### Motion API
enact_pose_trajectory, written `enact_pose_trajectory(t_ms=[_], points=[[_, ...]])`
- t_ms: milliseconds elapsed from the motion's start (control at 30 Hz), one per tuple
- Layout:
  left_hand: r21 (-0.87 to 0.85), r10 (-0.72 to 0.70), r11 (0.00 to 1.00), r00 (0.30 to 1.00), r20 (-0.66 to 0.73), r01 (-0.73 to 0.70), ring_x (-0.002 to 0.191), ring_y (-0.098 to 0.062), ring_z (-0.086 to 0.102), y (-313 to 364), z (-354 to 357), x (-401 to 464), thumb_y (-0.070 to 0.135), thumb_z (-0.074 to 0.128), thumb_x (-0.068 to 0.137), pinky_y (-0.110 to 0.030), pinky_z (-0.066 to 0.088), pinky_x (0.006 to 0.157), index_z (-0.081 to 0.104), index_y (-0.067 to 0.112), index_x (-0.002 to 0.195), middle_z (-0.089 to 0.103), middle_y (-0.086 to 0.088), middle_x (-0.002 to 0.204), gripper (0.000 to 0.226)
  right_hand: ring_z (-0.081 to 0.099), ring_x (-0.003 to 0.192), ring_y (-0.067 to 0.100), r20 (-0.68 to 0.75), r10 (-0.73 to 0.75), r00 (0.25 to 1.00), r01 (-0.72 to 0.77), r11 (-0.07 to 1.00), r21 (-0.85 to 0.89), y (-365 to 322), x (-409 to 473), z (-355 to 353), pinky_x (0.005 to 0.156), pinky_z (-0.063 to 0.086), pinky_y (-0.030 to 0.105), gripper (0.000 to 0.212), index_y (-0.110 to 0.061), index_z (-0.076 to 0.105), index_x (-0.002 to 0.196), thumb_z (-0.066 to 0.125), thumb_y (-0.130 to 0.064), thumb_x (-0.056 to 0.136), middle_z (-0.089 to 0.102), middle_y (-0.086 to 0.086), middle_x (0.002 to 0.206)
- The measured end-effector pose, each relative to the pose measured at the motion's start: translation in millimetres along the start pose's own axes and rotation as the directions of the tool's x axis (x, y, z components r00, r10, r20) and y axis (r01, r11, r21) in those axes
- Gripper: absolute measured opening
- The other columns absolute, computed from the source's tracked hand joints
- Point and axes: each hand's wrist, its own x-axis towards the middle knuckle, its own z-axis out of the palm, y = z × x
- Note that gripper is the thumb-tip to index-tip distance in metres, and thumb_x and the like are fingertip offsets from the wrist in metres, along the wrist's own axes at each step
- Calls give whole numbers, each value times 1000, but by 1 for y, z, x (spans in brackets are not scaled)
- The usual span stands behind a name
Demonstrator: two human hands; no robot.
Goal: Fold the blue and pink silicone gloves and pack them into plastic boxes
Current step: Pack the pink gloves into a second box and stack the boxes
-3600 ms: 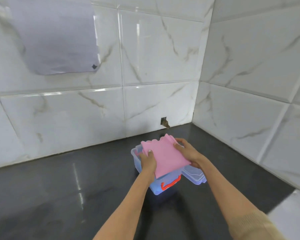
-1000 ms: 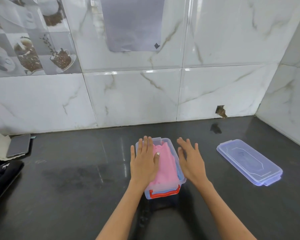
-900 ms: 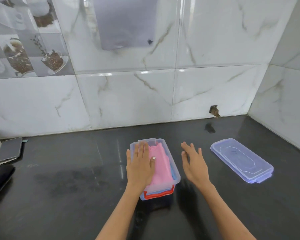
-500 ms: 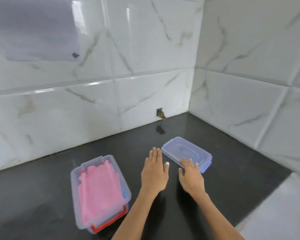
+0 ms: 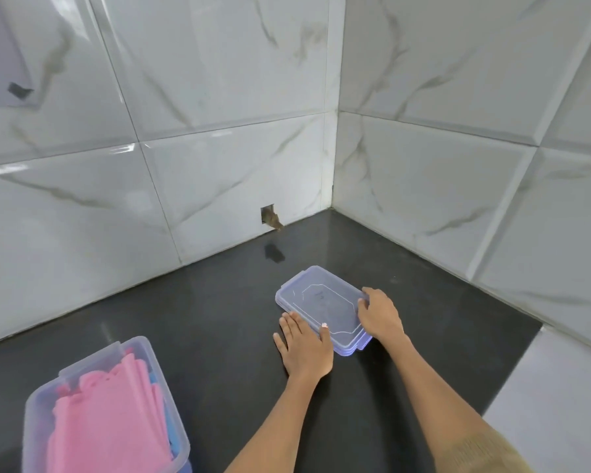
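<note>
Clear rectangular plastic lid (image 5: 323, 307) near bench's back-right corner: light, stiff, slippery; gripped by right hand (image 5: 379, 314) at its edge, left hand (image 5: 306, 346) laid flat beside it.

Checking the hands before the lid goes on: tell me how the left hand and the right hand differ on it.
The left hand lies flat, fingers straight, at the lid's near left edge, thumb resting on top; the right hand curls its fingers over the lid's right edge. The left hand is partly on the dark counter; the right hand sits farther back. Both touch the lid.

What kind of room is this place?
Probably a kitchen corner: a glossy black counter meets marble-look wall tiles, and a plastic box sits on it.
</note>
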Motion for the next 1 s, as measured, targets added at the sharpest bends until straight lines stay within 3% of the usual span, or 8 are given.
enact_pose_trajectory(t_ms=[133,267,400,567,700,800,900,1000], points=[[-204,-41,979,996,-77,25,148,-23,-3,-5,-2,2,37,24,101,-39,-7,118,-4,3,150,0,-11,161,65,52,87,16,-77,-39,996,47,992,114,-7,-15,16,79,42,26,36,-11,54,127,46,-29,97,51,7,117],[-490,-199,866,967,-161,97,148,-25,6,-20,-14,-1,19,28,102,-42,5,122,10,9,150,15,-8,159,52,52,83,13,-150,-12,989,55,956,288,-20,-49,36,79,43,26,26,-8,57,118,46,-19,97,46,1,105],[-631,-265,767,954,-144,118,141,-28,29,-32,-28,-15,12,30,101,-49,34,112,17,19,149,30,-5,153,50,50,91,11,-137,1,991,57,907,417,-36,-83,42,84,40,24,27,-10,51,123,41,-16,99,46,3,118],[-651,-245,759,933,-263,15,129,-24,47,-30,-81,-40,9,35,99,-43,44,105,24,22,147,44,-4,144,51,55,108,18,-134,-107,985,158,864,478,-77,-106,13,85,38,19,33,-5,49,130,39,-7,98,59,6,120],[-601,-187,788,878,-441,-134,124,-25,51,-52,-154,-75,-3,31,94,-30,45,94,32,19,144,50,-4,138,54,39,137,20,-87,-235,968,245,810,533,-137,-132,2,106,26,21,43,-3,38,142,36,-9,100,43,7,147],[-582,-251,808,838,-484,-94,119,-23,53,-95,-189,-112,-1,32,96,-24,42,91,31,19,146,51,-3,136,53,34,140,18,17,-339,941,271,779,565,-172,-172,20,106,21,17,44,-3,34,145,34,-10,101,37,6,151],[-564,-294,824,813,-502,-50,83,-11,57,-144,-198,-158,-2,28,94,-18,45,68,41,20,140,60,4,104,52,33,140,16,157,-415,896,257,775,578,-183,-217,45,103,20,11,45,-5,32,145,34,-8,101,36,4,151],[-581,-310,812,805,-505,-51,82,-2,55,-170,-188,-191,-8,26,90,-7,43,64,45,18,137,57,9,103,57,33,140,16,233,-430,872,233,783,577,-177,-251,64,108,22,16,45,-6,32,146,32,-8,101,37,3,151]])
